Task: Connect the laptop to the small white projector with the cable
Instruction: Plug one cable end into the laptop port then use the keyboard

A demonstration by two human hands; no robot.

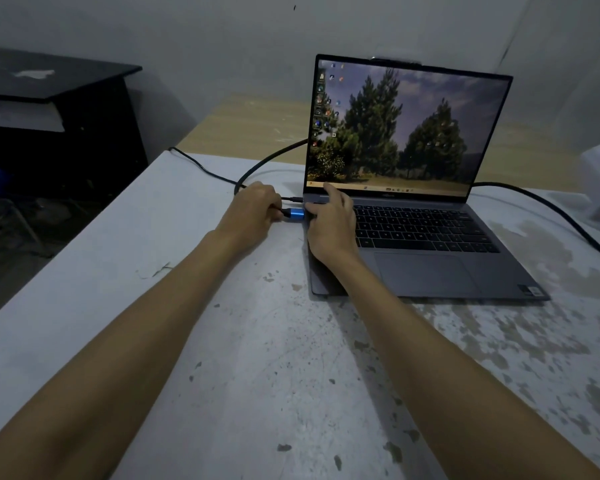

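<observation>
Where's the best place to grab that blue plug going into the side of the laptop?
Probably by the rear of the blue plug, where the black cable leaves it, coming from the laptop's left side. The plug lies level and points straight at the laptop's left edge, so a grip from behind pushes along its length. The left hand holds it that way; the right hand rests on the laptop.

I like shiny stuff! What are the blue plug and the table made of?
Blue plug: probably metal, since its shell has a smooth, glossy blue sheen. Table: a hard top painted white, matte; the paint is chipped in patches, showing a darker layer I can't identify.
</observation>
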